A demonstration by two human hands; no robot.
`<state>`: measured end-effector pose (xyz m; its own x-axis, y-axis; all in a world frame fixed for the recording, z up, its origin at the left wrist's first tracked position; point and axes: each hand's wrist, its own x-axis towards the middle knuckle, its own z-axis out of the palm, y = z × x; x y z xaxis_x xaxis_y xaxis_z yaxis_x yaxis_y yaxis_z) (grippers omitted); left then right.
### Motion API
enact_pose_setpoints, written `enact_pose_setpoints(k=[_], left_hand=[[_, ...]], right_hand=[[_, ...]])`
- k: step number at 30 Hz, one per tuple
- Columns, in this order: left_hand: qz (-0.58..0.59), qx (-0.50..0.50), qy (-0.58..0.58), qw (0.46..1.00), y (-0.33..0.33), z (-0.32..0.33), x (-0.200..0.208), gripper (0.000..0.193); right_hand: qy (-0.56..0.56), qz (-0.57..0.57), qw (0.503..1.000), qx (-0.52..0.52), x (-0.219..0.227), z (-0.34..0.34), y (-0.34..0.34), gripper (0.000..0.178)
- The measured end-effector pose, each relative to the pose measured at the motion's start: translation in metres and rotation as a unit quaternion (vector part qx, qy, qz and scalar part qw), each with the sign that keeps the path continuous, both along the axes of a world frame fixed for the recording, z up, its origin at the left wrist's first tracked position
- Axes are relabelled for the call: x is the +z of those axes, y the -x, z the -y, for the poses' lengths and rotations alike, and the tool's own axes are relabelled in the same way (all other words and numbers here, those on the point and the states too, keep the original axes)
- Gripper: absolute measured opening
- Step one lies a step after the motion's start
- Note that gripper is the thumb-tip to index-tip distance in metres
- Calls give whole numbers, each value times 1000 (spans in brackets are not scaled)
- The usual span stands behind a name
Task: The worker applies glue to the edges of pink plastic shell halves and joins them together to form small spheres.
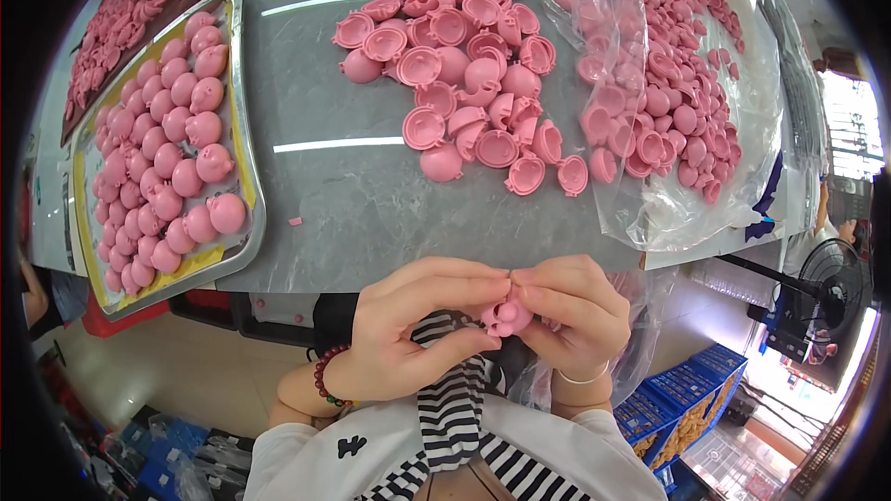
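Just off the table's near edge, both hands meet at a small pink plastic piece (506,317) with a rounded, knobbly shape. My left hand (418,325) pinches it from the left between thumb and fingers. From the other side my right hand (575,315) grips it, fingertips touching those of the left. Fingers cover part of the piece. Beyond the hands lies a loose pile of hollow pink half-shells (497,148), some facing up, others turned over. To the left, a metal tray (252,223) lined with yellow holds rows of closed pink balls (167,160).
A clear plastic bag (677,227) spills many pink half-shells at the right. More pink parts (121,46) lie on a brown cloth at the far left. Blue crates (687,380) stand on the floor right, near a black fan (826,274). One pink scrap (295,221) rests on the grey table (353,213).
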<state>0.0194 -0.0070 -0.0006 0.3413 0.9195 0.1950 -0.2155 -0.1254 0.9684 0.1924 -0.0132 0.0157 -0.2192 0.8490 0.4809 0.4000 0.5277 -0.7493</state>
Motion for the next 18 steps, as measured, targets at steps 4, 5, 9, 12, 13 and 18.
enact_pose_setpoints(k=[4, 5, 9, 12, 13, 18], left_hand=[[4, -2, 32, 999, -1, 3, -1, 33], [-2, 2, 18, 1000, -2, 2, -4, 34], [-15, 1, -17, 1000, -3, -3, 0, 40], [-16, -26, -69, 997, 0, -3, -8, 52], [-17, -25, -70, 997, -1, -3, -6, 52], [-27, -5, -52, 998, -4, -4, -6, 46]], right_hand=[[-13, -10, 1000, -9, -6, 0, 1, 30], [-24, -5, 1000, -18, -7, 0, 1, 31], [-37, 99, 993, -51, -2, 9, -3, 34], [-53, -3, 998, -15, -5, 11, 2, 36], [-53, -3, 998, -13, -5, 12, 4, 36], [-42, -48, 998, -30, -10, 14, 9, 33]])
